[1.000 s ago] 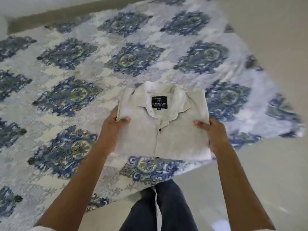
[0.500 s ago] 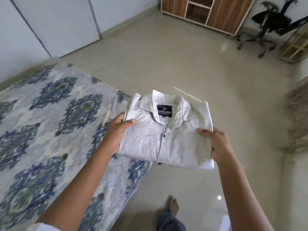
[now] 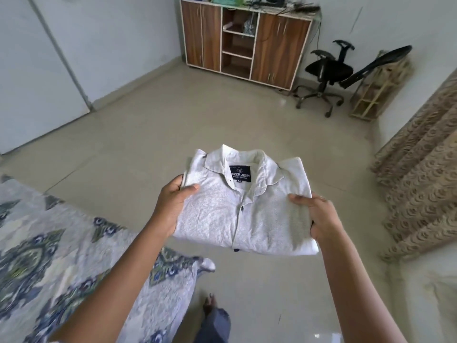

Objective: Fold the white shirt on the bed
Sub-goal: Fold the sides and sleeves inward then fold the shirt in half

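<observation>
The white shirt is folded into a neat rectangle, collar and dark label facing up, and it hangs in the air over the tiled floor. My left hand grips its left edge, thumb on top and fingers underneath. My right hand grips its right edge in the same way. The bed, covered with a blue and white patterned sheet, lies at the lower left, apart from the shirt.
A wooden cabinet stands against the far wall. A black office chair and a wooden rack are at the back right. Brown patterned fabric drapes along the right side. My foot is on the floor below.
The shirt was lifted off the bed and carried to the right, away from it. The view swung from the bed to the open floor and far wall. Both hands kept their grip.
</observation>
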